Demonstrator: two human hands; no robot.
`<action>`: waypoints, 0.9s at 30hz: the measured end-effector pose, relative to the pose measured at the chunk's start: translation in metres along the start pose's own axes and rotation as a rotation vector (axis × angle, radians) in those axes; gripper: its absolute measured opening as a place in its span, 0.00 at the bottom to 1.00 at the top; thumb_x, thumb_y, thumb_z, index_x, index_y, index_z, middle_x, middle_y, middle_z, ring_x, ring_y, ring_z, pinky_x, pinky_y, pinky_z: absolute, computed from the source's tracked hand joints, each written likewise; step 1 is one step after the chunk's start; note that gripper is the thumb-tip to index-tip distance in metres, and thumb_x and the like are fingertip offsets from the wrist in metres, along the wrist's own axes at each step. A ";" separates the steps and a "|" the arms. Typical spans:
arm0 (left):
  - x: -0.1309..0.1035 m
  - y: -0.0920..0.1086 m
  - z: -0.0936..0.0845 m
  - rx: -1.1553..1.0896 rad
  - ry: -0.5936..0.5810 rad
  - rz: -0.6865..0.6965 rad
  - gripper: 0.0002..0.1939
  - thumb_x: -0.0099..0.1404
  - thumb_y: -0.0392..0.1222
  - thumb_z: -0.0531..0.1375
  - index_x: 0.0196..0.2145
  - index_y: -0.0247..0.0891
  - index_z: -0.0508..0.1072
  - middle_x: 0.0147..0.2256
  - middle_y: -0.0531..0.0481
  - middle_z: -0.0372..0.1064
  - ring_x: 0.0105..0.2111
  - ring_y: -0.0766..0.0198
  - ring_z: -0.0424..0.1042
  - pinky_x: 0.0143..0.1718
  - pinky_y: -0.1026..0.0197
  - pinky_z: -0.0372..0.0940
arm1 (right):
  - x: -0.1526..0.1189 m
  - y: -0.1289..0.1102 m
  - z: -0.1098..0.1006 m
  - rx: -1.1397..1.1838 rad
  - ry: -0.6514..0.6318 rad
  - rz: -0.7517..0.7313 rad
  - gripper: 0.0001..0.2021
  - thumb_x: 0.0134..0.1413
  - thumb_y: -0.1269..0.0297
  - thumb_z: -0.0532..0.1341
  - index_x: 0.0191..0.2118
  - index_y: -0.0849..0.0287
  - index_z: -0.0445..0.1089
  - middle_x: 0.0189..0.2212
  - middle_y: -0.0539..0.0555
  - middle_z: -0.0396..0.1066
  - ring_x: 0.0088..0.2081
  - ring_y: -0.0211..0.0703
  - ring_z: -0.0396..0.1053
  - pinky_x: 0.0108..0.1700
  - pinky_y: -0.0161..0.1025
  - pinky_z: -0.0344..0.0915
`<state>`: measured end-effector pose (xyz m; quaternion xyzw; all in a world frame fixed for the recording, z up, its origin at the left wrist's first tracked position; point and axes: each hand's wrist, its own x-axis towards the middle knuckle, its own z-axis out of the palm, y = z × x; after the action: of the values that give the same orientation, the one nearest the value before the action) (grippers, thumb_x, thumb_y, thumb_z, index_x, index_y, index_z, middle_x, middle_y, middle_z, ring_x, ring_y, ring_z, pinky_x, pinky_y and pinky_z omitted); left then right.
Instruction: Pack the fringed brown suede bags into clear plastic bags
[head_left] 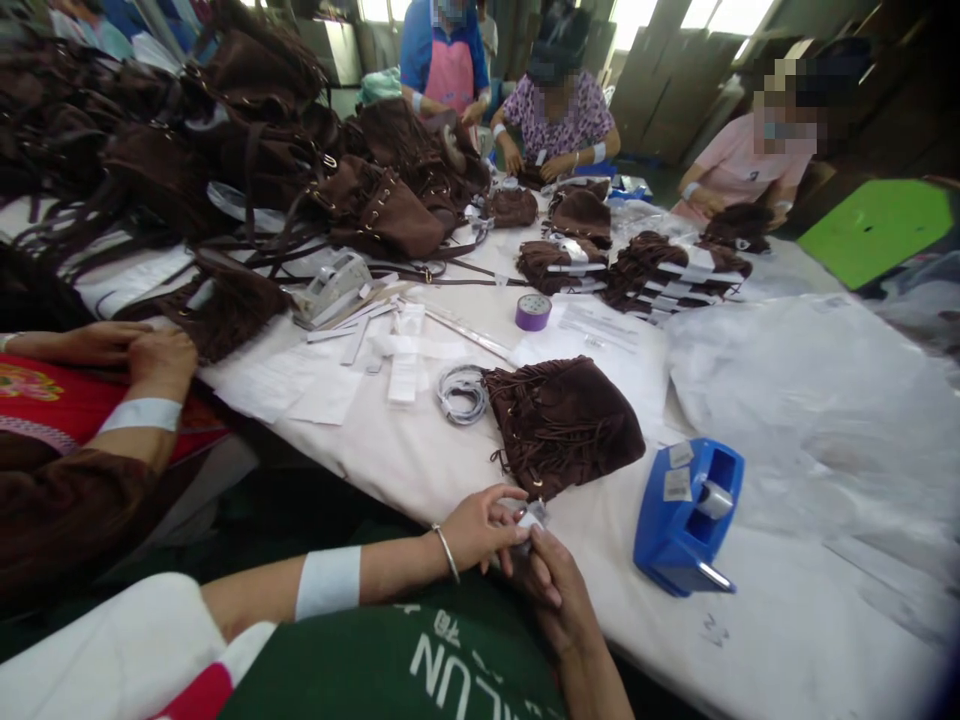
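Our left hand (480, 525) and right hand (562, 580) meet just on the near side of the bag (566, 425), their fingers closed on a small white piece (529, 519). We cannot make out exactly how each fingertip grips it, or whether it is joined to the bag.

The bag lies flat on the counter (405, 450), straight ahead of our hands and slightly to the right. Its long axis runs roughly left to right, across our reach, with the fringe towards the left. The corner with a gold ring points back at us; our left hand is the nearer to it, its fingertips just beside that corner, while our right hand sits a little farther back.

Left of the bag, close by its edge, is a grey coil (461, 396). The purple tape roll (532, 313) lies beyond the bag, and the blue dispenser (686, 515) stands to its right, towards our side.
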<state>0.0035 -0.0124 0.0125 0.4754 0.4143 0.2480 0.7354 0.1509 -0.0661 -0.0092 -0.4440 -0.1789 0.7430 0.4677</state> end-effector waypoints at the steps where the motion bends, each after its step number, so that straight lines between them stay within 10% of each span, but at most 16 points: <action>1: 0.001 0.005 -0.006 0.054 -0.012 0.010 0.28 0.60 0.50 0.59 0.54 0.38 0.59 0.29 0.52 0.68 0.19 0.65 0.71 0.12 0.71 0.57 | -0.001 -0.002 -0.003 0.039 0.008 0.005 0.16 0.51 0.50 0.62 0.32 0.60 0.68 0.09 0.38 0.44 0.12 0.26 0.34 0.15 0.29 0.35; 5: 0.022 0.033 -0.050 0.613 0.213 0.320 0.18 0.65 0.46 0.53 0.50 0.37 0.67 0.36 0.44 0.71 0.34 0.60 0.73 0.32 0.60 0.69 | -0.011 -0.011 -0.016 0.009 0.055 -0.006 0.20 0.51 0.48 0.61 0.39 0.62 0.69 0.12 0.39 0.47 0.13 0.25 0.36 0.16 0.29 0.37; 11: 0.093 0.069 -0.098 1.428 0.229 0.736 0.38 0.54 0.25 0.55 0.62 0.36 0.52 0.61 0.40 0.51 0.61 0.50 0.47 0.60 0.45 0.47 | -0.013 -0.013 -0.015 -0.396 0.194 0.003 0.21 0.47 0.45 0.62 0.35 0.61 0.69 0.18 0.47 0.64 0.16 0.29 0.51 0.19 0.30 0.41; 16: 0.121 0.088 -0.090 1.595 0.086 0.647 0.33 0.59 0.27 0.52 0.62 0.28 0.51 0.45 0.40 0.66 0.46 0.56 0.65 0.50 0.54 0.58 | -0.019 -0.018 -0.012 -0.368 0.247 0.000 0.21 0.46 0.46 0.62 0.36 0.60 0.68 0.20 0.47 0.68 0.17 0.31 0.60 0.20 0.29 0.50; 27: 0.067 0.071 -0.046 1.512 0.016 0.685 0.29 0.60 0.36 0.58 0.59 0.37 0.58 0.36 0.44 0.67 0.39 0.56 0.66 0.45 0.55 0.61 | 0.019 -0.027 -0.014 0.031 0.486 -0.227 0.24 0.41 0.49 0.67 0.42 0.58 0.64 0.40 0.55 0.74 0.39 0.44 0.74 0.29 0.31 0.69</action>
<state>0.0021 0.0912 0.0421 0.9396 0.3065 0.1162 0.0983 0.1735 -0.0382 -0.0079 -0.5793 -0.0988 0.5602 0.5838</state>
